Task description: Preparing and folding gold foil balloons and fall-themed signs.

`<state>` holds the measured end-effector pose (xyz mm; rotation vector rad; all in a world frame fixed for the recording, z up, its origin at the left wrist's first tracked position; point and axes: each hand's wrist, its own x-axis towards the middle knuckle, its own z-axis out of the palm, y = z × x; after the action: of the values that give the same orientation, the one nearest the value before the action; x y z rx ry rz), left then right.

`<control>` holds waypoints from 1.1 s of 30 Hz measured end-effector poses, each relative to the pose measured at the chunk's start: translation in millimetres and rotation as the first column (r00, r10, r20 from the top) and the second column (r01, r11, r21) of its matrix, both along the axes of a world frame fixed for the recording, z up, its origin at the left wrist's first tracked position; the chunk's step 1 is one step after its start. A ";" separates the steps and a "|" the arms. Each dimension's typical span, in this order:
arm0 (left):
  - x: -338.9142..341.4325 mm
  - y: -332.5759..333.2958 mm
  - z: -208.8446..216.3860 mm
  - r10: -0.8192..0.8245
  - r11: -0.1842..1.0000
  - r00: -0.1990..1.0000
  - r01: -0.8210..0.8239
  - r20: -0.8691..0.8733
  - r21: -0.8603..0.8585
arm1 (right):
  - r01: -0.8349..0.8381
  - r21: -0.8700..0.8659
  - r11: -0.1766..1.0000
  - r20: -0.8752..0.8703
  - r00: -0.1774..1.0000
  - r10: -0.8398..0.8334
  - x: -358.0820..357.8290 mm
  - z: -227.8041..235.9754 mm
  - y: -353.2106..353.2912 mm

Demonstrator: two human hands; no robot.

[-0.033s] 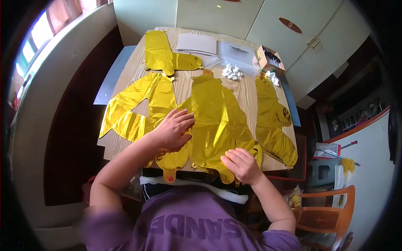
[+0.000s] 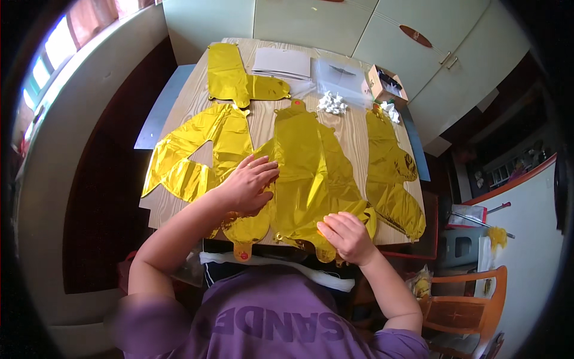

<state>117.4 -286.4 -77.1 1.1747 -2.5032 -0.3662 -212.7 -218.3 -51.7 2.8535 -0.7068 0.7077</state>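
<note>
Gold foil balloon (image 2: 302,161): flat on the wooden table (image 2: 353,137), centre of frame. Your left hand (image 2: 248,184) lies at its left edge, fingers extended, thumb apart, wide. Your right hand (image 2: 349,239) sits at its lower-right edge, fingers curled narrow; cannot tell whether foil is pinched. Other gold balloons (image 2: 230,134): left, upper left, right of frame. White clump (image 2: 332,104) and small open box (image 2: 378,90): upper right.

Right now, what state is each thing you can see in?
Middle gold foil: flat, creased
Left gold foil: flat, wrinkled
Far gold foil: flat
Right gold foil: flat, wrinkled
Left hand: fingers extended
Right hand: curled at middle gold foil's edge
Pale sheets: stacked
White pieces: heaped
Box: open-topped, holding things
Cabinet doors: shut
</note>
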 end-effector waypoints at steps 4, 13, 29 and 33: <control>4.8 -7.6 -4.5 -0.018 0.999 0.998 0.021 -0.066 0.034 | 0.063 0.020 0.998 -0.014 0.998 -0.063 -3.5 -2.8 0.6; -6.6 -4.3 -2.4 -0.064 0.998 0.993 0.063 -0.104 -0.014 | 0.152 0.118 0.981 -0.044 0.988 -0.147 14.6 -6.8 20.7; -18.8 14.8 -4.1 -0.074 0.997 0.997 0.074 -0.027 -0.016 | -0.378 0.926 -0.003 0.095 0.240 -0.966 -9.5 -52.7 137.0; -21.1 15.8 1.6 -0.084 0.996 0.996 0.084 -0.031 0.003 | -0.601 0.785 0.152 0.128 -0.084 -0.988 12.8 -54.6 129.6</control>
<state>96.3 -270.6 -75.5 1.0596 -2.5314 -0.4092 -199.9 -88.6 -106.2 0.7442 -3.0098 3.2436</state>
